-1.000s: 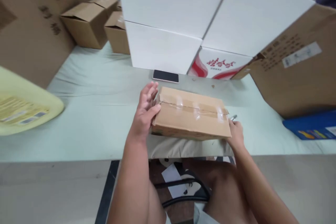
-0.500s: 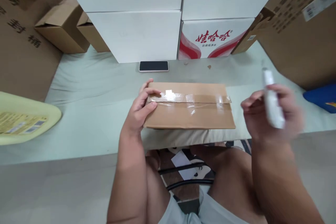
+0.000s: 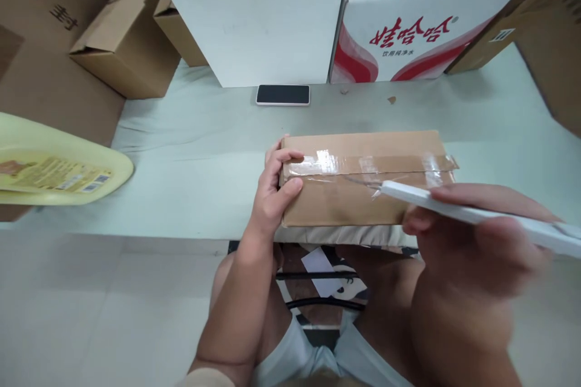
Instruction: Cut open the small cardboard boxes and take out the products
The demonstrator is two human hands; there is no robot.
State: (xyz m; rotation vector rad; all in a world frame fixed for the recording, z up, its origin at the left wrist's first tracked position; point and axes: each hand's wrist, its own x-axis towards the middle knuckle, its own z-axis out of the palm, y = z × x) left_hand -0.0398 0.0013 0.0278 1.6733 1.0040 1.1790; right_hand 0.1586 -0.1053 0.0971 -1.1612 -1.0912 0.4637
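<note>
A taped brown cardboard box [image 3: 345, 202] lies on the pale green cloth near the table's front edge. My left hand [image 3: 276, 187] grips its left end, thumb on the top and fingers round the far side. In my right hand [image 3: 481, 242] is a white-handled utility knife [image 3: 426, 198], its thin blade pointing left. The blade is over the box's top, close to the taped seam; whether it touches cannot be made out. Shiny clear tape [image 3: 324, 163] runs along the seam, and a loose bit sticks out at the right end. My right hand hides the box's near right corner.
A phone [image 3: 282, 95] lies behind the box. White cartons [image 3: 258, 30], one with red print [image 3: 408, 36], stand along the back. A yellow bottle [image 3: 59, 163] is at left. Larger brown boxes [image 3: 131, 36] stand at both sides. The pale cloth [image 3: 195, 163] covers the table.
My right hand has brought the utility knife leftward from beside the box to over its top, blade turned to the left. The view has shifted; my left hand keeps its hold on the box.
</note>
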